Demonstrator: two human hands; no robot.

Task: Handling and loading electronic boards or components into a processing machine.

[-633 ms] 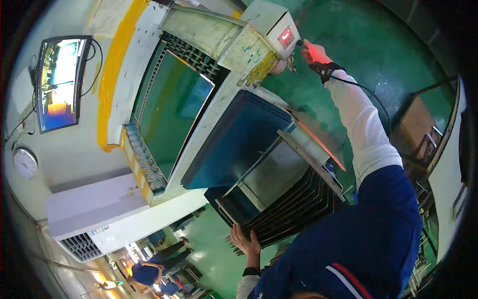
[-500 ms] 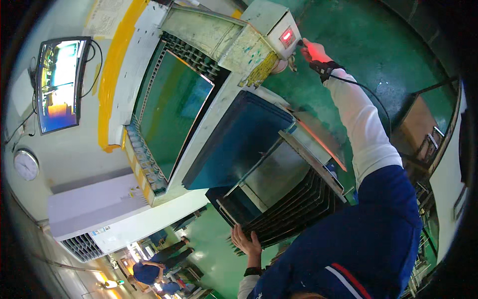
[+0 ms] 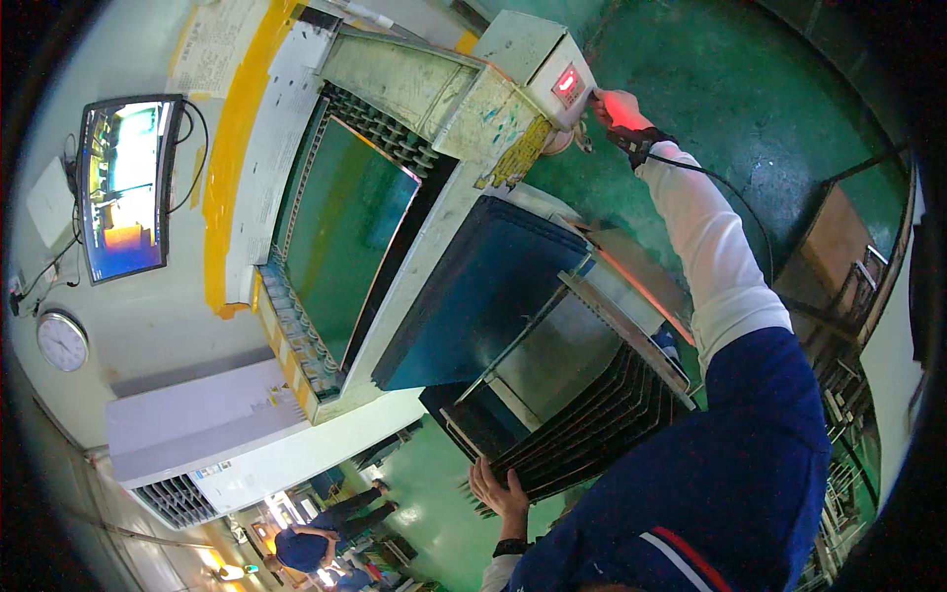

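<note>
My right hand (image 3: 621,111) reaches to the side of a light grey control box (image 3: 548,61) with a lit red display. Its fingers are curled, with the tips at the box's edge. Whatever they pinch is too small to make out, and red light falls on the hand. My left hand (image 3: 500,493) rests at the near edge of a rack of black slatted trays (image 3: 592,419), fingers and thumb apart. Beside the rack, a stack of dark blue panels (image 3: 478,296) leans against the machine's pale frame (image 3: 395,306). A green panel (image 3: 345,217) lies inside that frame on rollers.
On the left wall hang a monitor (image 3: 126,187) and a round clock (image 3: 62,340). A white air conditioner (image 3: 207,424) stands below them. Another person (image 3: 306,548) is farther off at the lower left. Brown boards (image 3: 838,247) and metal frames stand at the right.
The whole view has shifted slightly down and to the right. My right hand stays at the control box, its fingertips now against the edge. My left hand keeps its place on the rack.
</note>
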